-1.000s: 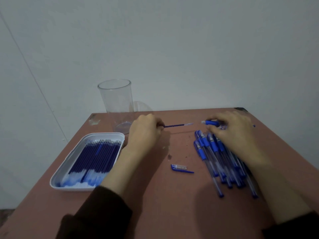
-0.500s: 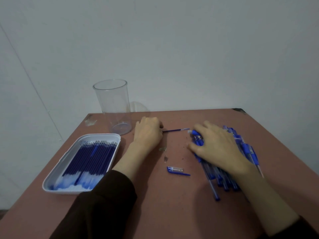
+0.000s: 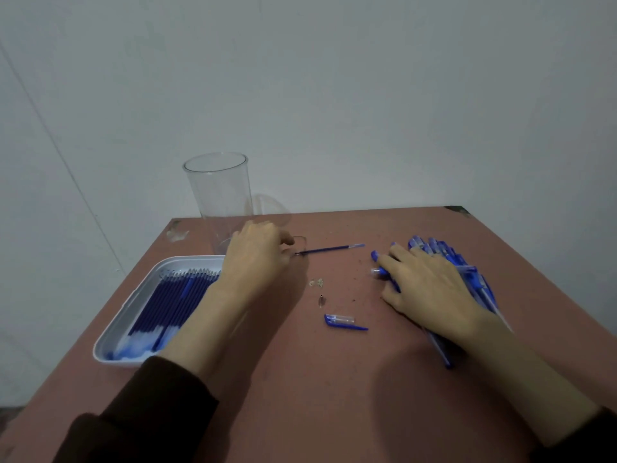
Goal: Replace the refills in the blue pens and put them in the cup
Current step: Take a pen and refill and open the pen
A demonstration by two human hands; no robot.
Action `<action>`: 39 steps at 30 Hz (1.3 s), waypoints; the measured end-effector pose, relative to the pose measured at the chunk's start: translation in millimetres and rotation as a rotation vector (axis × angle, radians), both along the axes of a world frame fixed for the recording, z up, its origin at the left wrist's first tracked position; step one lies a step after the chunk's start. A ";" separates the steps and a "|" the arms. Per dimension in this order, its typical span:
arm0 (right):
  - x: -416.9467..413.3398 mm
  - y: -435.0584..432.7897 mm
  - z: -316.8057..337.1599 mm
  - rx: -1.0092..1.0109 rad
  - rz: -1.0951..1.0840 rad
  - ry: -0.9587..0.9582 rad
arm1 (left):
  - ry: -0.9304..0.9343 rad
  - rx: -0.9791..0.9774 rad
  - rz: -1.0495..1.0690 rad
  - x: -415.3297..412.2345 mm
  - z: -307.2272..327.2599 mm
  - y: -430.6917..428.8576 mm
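Pens (image 3: 472, 279), blue, lie piled on the right side of the bench (image 3: 334, 396), right hand (image 3: 430, 289) flat on top of the pile, fingers straight and spread, pressing down, holding nothing. One loose refill (image 3: 330, 249) lies on the bench between the hands, its near end at the left hand (image 3: 257, 259) fingertips; those fingers are curled, cannot tell if they pinch it or just touch. Blue pen cap (image 3: 344, 321) lies apart nearer the person, a small metal piece (image 3: 321, 299) just beyond it. Clear cup (image 3: 218, 192) stands upright behind the left hand, no pens in it. White tray (image 3: 133, 305) at left holds rows of spare refills (image 3: 167, 299). Dark sleeves on both arms.
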State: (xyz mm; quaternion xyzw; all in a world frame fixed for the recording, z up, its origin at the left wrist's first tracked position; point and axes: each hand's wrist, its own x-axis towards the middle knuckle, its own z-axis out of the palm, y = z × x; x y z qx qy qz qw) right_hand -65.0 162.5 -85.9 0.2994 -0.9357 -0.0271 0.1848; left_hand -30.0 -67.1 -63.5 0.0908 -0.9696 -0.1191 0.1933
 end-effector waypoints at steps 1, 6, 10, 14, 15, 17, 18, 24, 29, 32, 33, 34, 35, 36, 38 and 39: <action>-0.6 0.2 0.4 0.009 0.000 0.000 | 0.002 -0.004 0.004 2.5 0.4 -1.5; -1.4 2.7 5.1 0.000 -0.023 -0.011 | 0.022 -0.005 0.005 13.8 0.6 -10.9; -4.6 4.7 7.5 -0.002 -0.051 -0.024 | 0.019 0.014 0.007 22.2 3.9 -19.5; -4.7 0.3 7.0 0.036 -0.053 -0.033 | 0.051 0.039 0.025 35.1 12.5 -32.1; -3.7 -1.1 7.4 0.041 -0.052 -0.030 | 0.057 0.046 0.037 38.8 14.6 -37.1; -1.0 -4.1 8.1 0.052 -0.053 -0.015 | 0.034 0.056 0.071 46.9 18.2 -49.3; 0.1 -5.9 8.9 0.057 -0.053 -0.007 | 0.007 0.064 0.090 51.3 19.6 -56.1; 11.6 -29.3 14.1 -0.073 0.000 -0.017 | -0.146 0.081 0.177 75.3 17.8 -80.2; 25.3 -61.3 12.3 -0.197 0.072 -0.044 | -0.296 0.089 0.174 78.7 8.4 -72.6; 28.3 -72.0 9.9 -0.244 0.094 -0.060 | -0.306 0.085 0.203 75.8 5.3 -69.9; 28.9 -73.2 9.0 -0.255 0.104 -0.057 | -0.309 0.084 0.218 74.9 5.2 -69.5; 29.3 -74.0 8.4 -0.262 0.113 -0.052 | -0.312 0.084 0.233 73.7 4.9 -69.3; 29.8 -74.2 8.1 -0.263 0.117 -0.048 | -0.314 0.090 0.245 73.0 4.9 -68.2; 30.0 -74.2 7.8 -0.263 0.117 -0.046 | -0.314 0.100 0.252 72.3 5.2 -66.7; 30.6 -73.6 8.4 -0.278 0.110 -0.051 | -0.309 0.135 0.264 72.0 6.8 -64.2; 30.9 -73.1 9.2 -0.294 0.104 -0.058 | -0.306 0.171 0.277 72.1 8.0 -64.1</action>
